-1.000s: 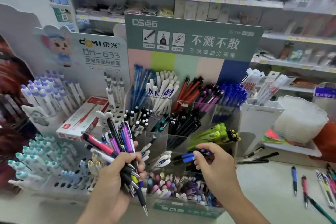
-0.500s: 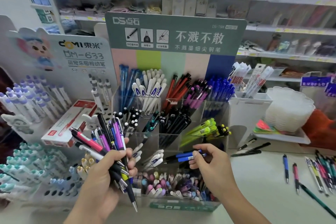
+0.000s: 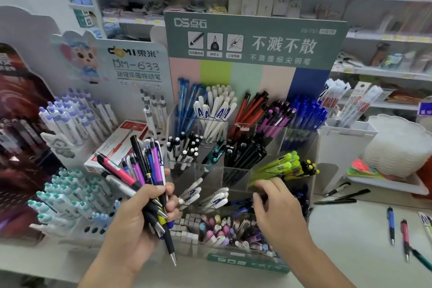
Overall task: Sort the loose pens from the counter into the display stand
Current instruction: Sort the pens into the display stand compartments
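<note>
My left hand [image 3: 140, 224] grips a fanned bundle of loose pens [image 3: 138, 170], pink, purple, blue and black, tips pointing down. My right hand [image 3: 280, 215] reaches into a lower front compartment of the clear tiered display stand [image 3: 301, 138]. It pinches the ends of the blue pens [image 3: 238, 206], which lie low in that compartment beside white pens. The stand's other compartments hold blue, white, red, purple, black and green pens. More loose pens [image 3: 390, 224] lie on the white counter [image 3: 350, 241] at the right.
A second pen stand [image 3: 77, 194] with white capped pens and a red box [image 3: 121, 142] sits left of my left hand. Black pens [image 3: 339, 199] lie behind the counter's right part, near a white tray [image 3: 397, 184] and a stack of plates. Stocked shelves fill the background.
My right hand has moved forward and down, carrying the blue pens into the lower compartment. The left hand keeps hold of its bundle and has shifted slightly right.
</note>
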